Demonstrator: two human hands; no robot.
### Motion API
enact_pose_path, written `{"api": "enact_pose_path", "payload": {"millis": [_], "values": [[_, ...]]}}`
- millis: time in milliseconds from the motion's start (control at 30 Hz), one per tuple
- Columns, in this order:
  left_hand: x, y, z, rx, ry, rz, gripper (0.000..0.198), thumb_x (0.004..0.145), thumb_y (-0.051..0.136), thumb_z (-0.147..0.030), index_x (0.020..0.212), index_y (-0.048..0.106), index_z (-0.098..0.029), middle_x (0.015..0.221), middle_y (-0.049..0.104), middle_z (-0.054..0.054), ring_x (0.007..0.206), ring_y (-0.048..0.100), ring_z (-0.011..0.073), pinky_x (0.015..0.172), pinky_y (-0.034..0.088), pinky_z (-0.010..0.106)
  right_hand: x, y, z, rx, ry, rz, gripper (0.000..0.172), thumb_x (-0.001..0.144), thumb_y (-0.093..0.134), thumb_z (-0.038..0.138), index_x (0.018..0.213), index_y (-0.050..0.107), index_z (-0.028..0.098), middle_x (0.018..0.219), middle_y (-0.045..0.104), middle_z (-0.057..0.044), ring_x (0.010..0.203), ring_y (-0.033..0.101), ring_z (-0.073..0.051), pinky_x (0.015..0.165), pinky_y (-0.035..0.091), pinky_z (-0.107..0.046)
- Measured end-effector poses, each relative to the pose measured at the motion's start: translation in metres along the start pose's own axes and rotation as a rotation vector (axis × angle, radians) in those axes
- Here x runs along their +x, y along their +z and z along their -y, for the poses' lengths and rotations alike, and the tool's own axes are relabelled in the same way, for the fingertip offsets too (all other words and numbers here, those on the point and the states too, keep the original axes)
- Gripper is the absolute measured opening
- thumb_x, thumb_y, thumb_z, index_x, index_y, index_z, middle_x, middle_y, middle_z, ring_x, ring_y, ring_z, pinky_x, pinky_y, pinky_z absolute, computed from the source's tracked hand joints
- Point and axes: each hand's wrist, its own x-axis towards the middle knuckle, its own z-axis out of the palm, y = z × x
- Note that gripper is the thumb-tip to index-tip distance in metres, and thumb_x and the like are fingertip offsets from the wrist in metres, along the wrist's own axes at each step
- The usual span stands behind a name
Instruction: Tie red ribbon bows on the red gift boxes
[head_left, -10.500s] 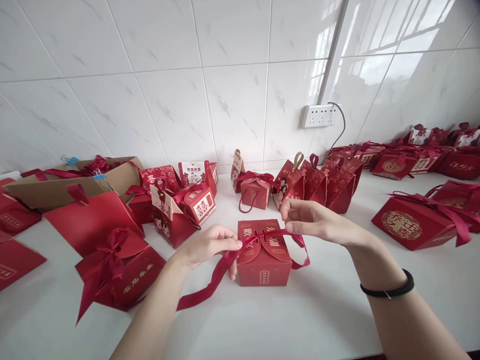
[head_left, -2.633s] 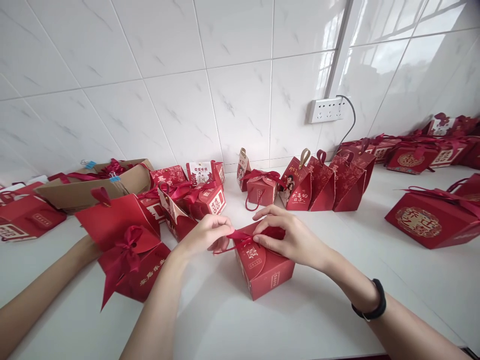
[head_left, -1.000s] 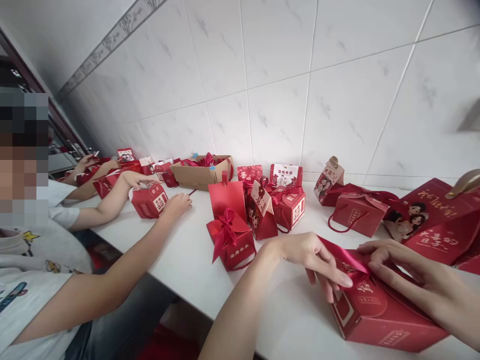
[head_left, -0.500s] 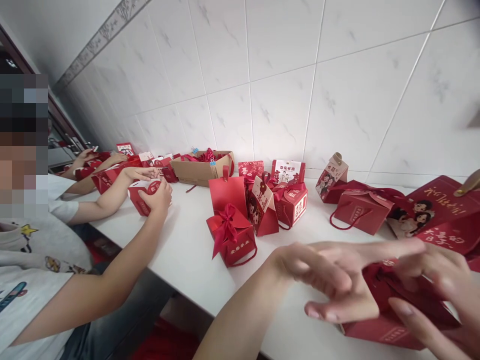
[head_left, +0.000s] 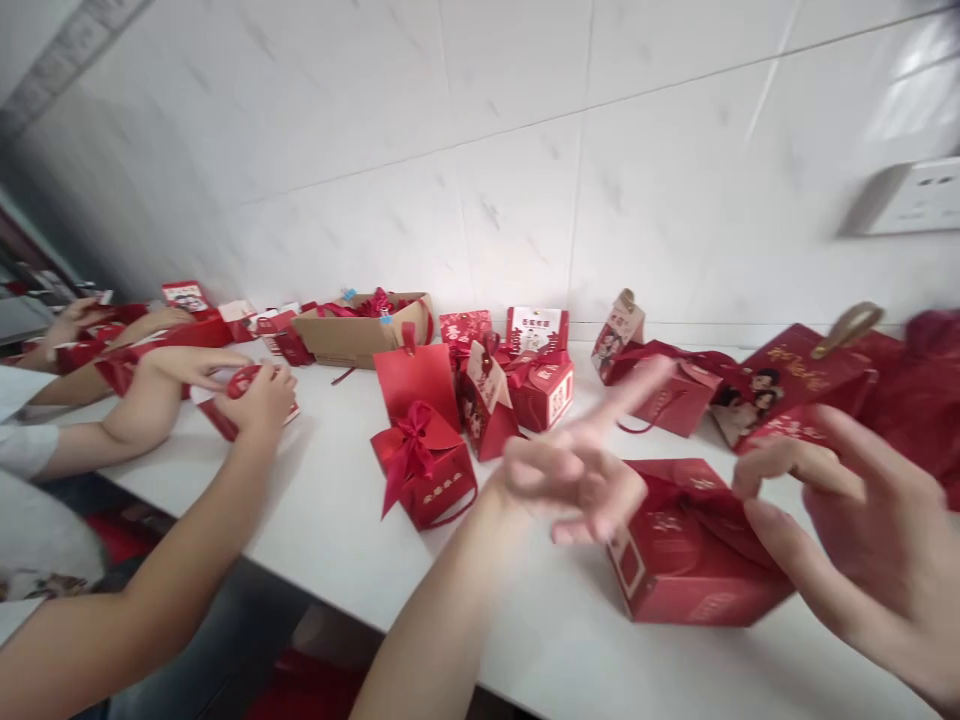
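A red gift box (head_left: pixel 697 585) with a dark red ribbon across its top stands on the white table (head_left: pixel 562 640) at the right. Left of the box and above the table is my left hand (head_left: pixel 581 475), blurred, its index finger stretched out and nothing seen in it. At the box's right side my right hand (head_left: pixel 862 520) has thumb and index finger curved toward the ribbon (head_left: pixel 720 515), with a gap between the fingertips. Whether those fingertips touch the ribbon is unclear.
Red boxes with bows (head_left: pixel 435 470) stand at the middle, and more red bags (head_left: pixel 795 380) at the right. A cardboard box (head_left: pixel 345 338) of ribbons sits by the wall. At the left a person's hands (head_left: pixel 259 395) hold a red and white box.
The view has turned right. My hands have moved apart, uncovering the red box between them. My left hand has drawn left, off the box. The other person still handles a box.
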Motion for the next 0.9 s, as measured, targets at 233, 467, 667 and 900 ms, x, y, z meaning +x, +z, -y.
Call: {"api": "enact_pose_path", "payload": {"millis": [233,467,667,900], "values": [[0.002,-0.009,-0.006,0.164,0.256,-1.053,0.016,0.071,0.051,-0.032,0.075,0.057,-0.018,0.037,0.023,-0.01,0.03,0.015,0.0044,0.033,0.014,0.018,0.02,-0.009,0.004,-0.053,0.211,0.235,0.02,0.089,0.047,0.034,0.083,0.062,0.022,0.086,0.06,-0.006,0.08,0.058,-0.019,0.068,0.049,-0.031],[0.012,0.003,-0.007,0.77,-0.412,-0.952,0.029,0.074,0.059,-0.044,0.07,0.057,-0.016,0.05,0.041,-0.006,0.044,0.035,0.0062,0.038,0.021,0.016,0.018,-0.001,0.006,0.059,0.215,0.41,0.011,0.085,0.056,0.026,0.092,0.063,0.022,0.092,0.059,-0.005,0.09,0.056,-0.019,0.079,0.048,-0.033],[0.007,0.004,-0.008,0.824,-0.625,-0.69,0.029,0.079,0.056,-0.043,0.07,0.054,-0.016,0.053,0.049,-0.005,0.041,0.038,0.0054,0.038,0.025,0.016,0.02,0.0,0.008,0.089,0.231,0.39,0.006,0.083,0.058,0.022,0.081,0.063,0.021,0.085,0.059,-0.003,0.081,0.055,-0.016,0.076,0.046,-0.03],[0.007,0.001,-0.006,0.736,-0.645,-0.604,0.034,0.081,0.055,-0.048,0.085,0.057,-0.015,0.055,0.062,0.001,0.037,0.049,0.0077,0.035,0.022,0.017,0.021,0.003,0.01,0.169,0.33,0.305,0.008,0.082,0.052,0.015,0.074,0.054,0.018,0.075,0.058,-0.001,0.069,0.053,-0.013,0.064,0.043,-0.025]]}}
